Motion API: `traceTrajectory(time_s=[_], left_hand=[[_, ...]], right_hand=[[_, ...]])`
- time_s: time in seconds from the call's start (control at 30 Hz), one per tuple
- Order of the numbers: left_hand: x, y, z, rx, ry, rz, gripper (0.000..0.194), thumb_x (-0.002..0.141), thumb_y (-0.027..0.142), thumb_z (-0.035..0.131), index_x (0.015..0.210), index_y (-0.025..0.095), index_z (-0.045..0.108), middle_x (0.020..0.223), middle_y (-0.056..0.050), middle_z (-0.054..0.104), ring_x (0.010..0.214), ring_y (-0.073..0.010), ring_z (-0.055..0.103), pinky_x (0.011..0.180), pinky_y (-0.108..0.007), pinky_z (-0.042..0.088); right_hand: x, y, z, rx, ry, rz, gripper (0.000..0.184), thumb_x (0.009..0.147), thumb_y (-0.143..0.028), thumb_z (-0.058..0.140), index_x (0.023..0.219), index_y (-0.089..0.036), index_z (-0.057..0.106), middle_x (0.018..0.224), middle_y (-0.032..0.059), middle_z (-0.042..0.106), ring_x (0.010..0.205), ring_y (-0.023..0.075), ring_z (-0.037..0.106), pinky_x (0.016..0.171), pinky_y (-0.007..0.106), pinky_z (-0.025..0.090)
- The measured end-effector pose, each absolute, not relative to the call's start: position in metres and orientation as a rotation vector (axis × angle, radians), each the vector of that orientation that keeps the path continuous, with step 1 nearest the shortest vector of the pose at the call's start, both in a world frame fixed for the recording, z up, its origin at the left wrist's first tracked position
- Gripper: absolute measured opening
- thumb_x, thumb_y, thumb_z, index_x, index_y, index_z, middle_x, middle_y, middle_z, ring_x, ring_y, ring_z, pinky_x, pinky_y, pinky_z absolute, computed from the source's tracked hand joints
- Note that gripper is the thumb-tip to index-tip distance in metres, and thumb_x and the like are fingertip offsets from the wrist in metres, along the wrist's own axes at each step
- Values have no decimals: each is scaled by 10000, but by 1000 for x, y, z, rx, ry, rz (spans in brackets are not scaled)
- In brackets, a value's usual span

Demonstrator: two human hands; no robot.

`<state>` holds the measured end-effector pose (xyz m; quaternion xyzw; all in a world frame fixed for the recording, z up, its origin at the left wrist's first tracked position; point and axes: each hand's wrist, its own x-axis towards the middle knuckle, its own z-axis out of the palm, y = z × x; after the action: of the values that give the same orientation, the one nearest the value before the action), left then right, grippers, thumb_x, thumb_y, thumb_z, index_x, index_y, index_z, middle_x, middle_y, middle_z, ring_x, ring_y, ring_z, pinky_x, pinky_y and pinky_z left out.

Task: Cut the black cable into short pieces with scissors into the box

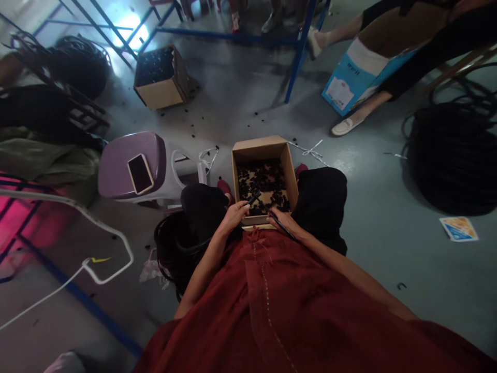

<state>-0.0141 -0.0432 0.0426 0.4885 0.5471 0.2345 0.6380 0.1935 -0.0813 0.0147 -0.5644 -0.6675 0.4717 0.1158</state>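
I sit with a small cardboard box (236, 155) between my knees, and it holds several small black parts (266, 178). At the box's near edge my left hand (235, 213) is closed round a thin black cable end (254, 197) that points into the box. My right hand (280, 217) is closed on another thin black cable (285, 229) that runs back over my red garment. The two hands are close together, a little apart.
A purple plastic stool (116, 171) with a phone (140, 173) on it stands to the left. A second box of black parts (161, 77) sits farther back. Black cable coils (452, 160) lie at right. Other people's legs and a blue carton (355, 75) are at top right.
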Motion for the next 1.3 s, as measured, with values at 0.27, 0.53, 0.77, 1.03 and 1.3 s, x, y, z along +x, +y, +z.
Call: traceTrajectory(time_s=[0.27, 0.53, 0.77, 1.03, 1.3], left_hand=[[-17, -40, 42, 1287, 1238, 444, 301, 781, 385, 471, 818, 116, 600, 587, 20, 470, 467, -52, 341, 428, -174, 248], [-19, -38, 52, 1427, 1232, 375, 307, 775, 384, 467, 777, 123, 628, 575, 10, 491, 510, -78, 382, 459, -187, 278], [-14, -40, 49, 1402, 1258, 404, 303, 780, 392, 455, 714, 129, 590, 554, 23, 457, 490, -72, 361, 473, -191, 275], [-9, -38, 38, 1326, 1262, 402, 311, 776, 399, 455, 798, 116, 583, 577, 23, 469, 471, -66, 365, 452, -187, 275], [-2, -30, 40, 1359, 1329, 374, 365, 743, 422, 468, 882, 110, 597, 594, 22, 483, 473, -70, 385, 449, -189, 294]], right_hand=[[194, -81, 10, -1650, -1945, 1402, 280, 816, -369, 455, 1020, -183, 506, 894, 65, 625, 777, 177, 581, 681, 240, 391], [195, -80, 7, -1633, -1912, 1473, 290, 799, -368, 487, 1041, -212, 524, 901, 42, 626, 790, 182, 576, 679, 246, 392], [194, -80, 9, -1679, -1912, 1432, 256, 798, -357, 485, 998, -202, 524, 782, 19, 600, 689, 156, 545, 629, 235, 364], [197, -79, 12, -1674, -1897, 1406, 181, 800, -304, 467, 943, -209, 522, 797, 27, 603, 736, 164, 559, 644, 226, 363], [199, -80, 10, -1738, -1930, 1325, 180, 821, -289, 430, 946, -194, 518, 796, 24, 600, 734, 147, 553, 625, 208, 332]])
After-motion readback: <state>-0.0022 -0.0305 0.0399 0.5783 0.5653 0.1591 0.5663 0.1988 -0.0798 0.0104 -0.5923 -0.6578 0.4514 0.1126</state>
